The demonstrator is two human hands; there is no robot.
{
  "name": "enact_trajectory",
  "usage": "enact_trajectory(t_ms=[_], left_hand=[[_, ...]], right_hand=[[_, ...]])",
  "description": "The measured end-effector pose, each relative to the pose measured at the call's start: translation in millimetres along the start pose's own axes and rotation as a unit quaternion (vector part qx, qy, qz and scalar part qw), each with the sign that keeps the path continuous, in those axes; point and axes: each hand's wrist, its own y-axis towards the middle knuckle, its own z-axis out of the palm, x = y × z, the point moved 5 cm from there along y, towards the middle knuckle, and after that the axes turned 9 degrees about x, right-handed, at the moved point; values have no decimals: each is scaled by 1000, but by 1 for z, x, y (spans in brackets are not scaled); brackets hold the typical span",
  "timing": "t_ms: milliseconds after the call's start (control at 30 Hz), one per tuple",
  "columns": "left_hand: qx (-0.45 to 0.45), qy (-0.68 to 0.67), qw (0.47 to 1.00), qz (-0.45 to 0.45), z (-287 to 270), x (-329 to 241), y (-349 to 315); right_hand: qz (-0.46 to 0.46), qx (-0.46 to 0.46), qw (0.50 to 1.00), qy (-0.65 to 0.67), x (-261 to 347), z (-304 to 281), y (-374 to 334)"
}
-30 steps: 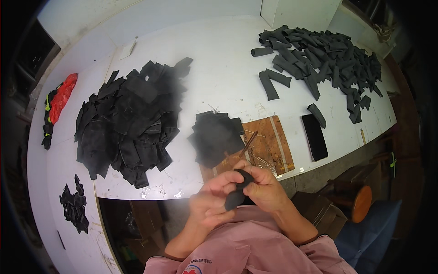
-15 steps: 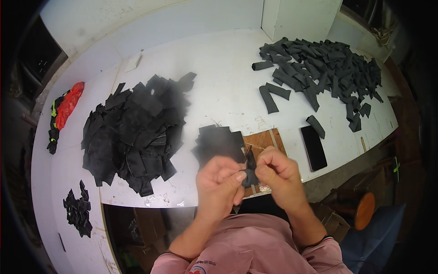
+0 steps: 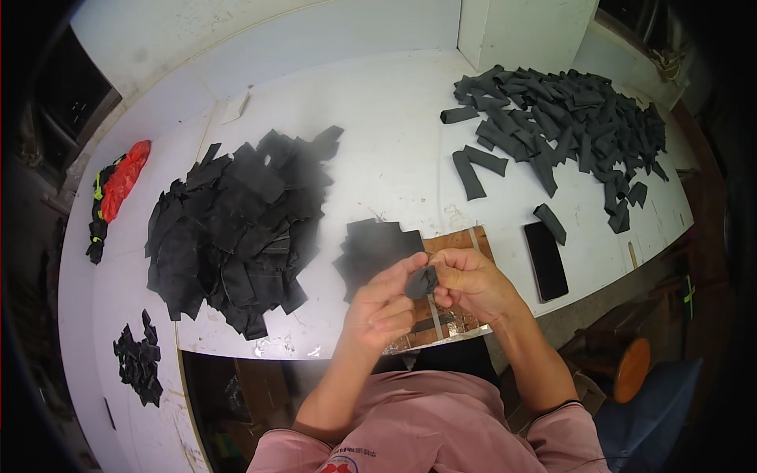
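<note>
Head view shows the left hand [image 3: 382, 312] and right hand [image 3: 478, 288] pinching one dark cloth piece [image 3: 419, 286] between closed fingertips over the wooden board [image 3: 457, 239], many tubes [image 3: 564, 118] seemingly done on the counter [image 3: 386, 118], a flat heap [image 3: 236, 229] left.

The left hand [image 3: 381, 313] and right hand [image 3: 479, 288] are bare, and the short-sleeved pink shirt [image 3: 438, 414] has a dark-edged right sleeve [image 3: 553, 430] and, at left, a round blue-ringed badge [image 3: 341, 465] with red inside, beside dark lettering [image 3: 363, 453].
</note>
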Motion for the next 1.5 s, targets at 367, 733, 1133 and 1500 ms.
enact_trajectory(t_ms=[367, 733, 1133, 1500], left_hand=[[19, -129, 991, 42, -5, 2, -1], [-29, 755, 599, 266, 57, -16, -3], [-39, 531, 821, 208, 36, -1, 0], [-41, 809, 569, 139, 85, -6, 23]], right_hand=[[8, 41, 991, -125, 3, -7, 15], [-269, -121, 858, -421, 44, 10, -12], [-197, -109, 644, -731, 32, 34, -15], [-336, -66, 675, -654, 25, 20, -18]])
